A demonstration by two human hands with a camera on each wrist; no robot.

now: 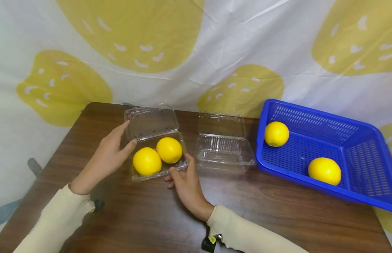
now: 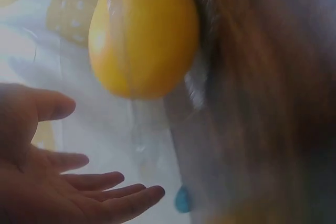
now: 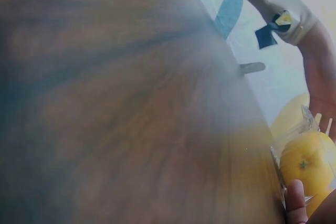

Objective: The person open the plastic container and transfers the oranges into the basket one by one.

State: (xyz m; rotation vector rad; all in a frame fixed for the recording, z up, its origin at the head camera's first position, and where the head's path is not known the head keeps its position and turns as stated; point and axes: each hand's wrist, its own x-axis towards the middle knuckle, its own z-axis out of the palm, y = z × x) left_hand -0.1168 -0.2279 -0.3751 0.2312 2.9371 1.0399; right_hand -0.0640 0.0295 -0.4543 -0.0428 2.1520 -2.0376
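Note:
Two yellow oranges, a left one and a right one, sit in the base of a clear plastic clamshell box. Its hinged lid lies back behind them. At the lid's left edge is my left hand, fingers extended and thumb spread; the left wrist view shows its palm holding nothing. My right hand holds the box's front right corner, thumb at the front rim and index finger along the right side. In the right wrist view, its thumb lies beside an orange.
Right of the filled box stands another clear clamshell box, its lid up and nothing inside. A blue plastic basket at the right holds two more oranges, one left and one in front. A fruit-patterned curtain hangs behind the wooden table.

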